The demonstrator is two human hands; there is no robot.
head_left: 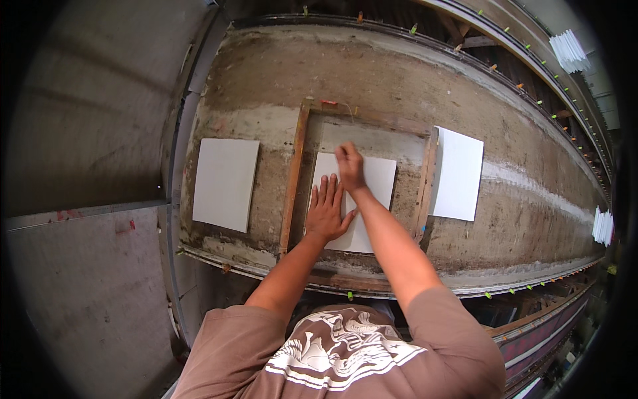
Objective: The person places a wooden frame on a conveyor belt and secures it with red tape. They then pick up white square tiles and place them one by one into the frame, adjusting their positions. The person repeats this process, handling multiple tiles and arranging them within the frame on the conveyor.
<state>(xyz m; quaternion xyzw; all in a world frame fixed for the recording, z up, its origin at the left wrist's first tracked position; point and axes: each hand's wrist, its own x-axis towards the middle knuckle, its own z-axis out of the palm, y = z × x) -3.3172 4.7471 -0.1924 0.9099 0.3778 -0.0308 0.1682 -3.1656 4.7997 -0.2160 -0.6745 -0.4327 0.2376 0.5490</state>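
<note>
My left hand (325,216) lies flat with its fingers spread on a white sheet (377,189) at the middle of the worktable. Just above and to the right, my right hand (350,167) is closed like a fist over the sheet's upper part. It is slightly blurred, and whatever its fingers may hold is hidden. Around this sheet sits a rectangular wooden frame (295,176), its near bar partly behind my forearms. One more white sheet (224,185) lies left of the frame. Another white sheet (457,174) lies against the frame's right side.
The long, stained worktable (286,66) has rails along its edges with several green and orange clips (413,29). A small red piece (328,102) is on the frame's far bar. Stacks of white sheets (569,51) stand at far right. Grey panels (86,266) rise at left.
</note>
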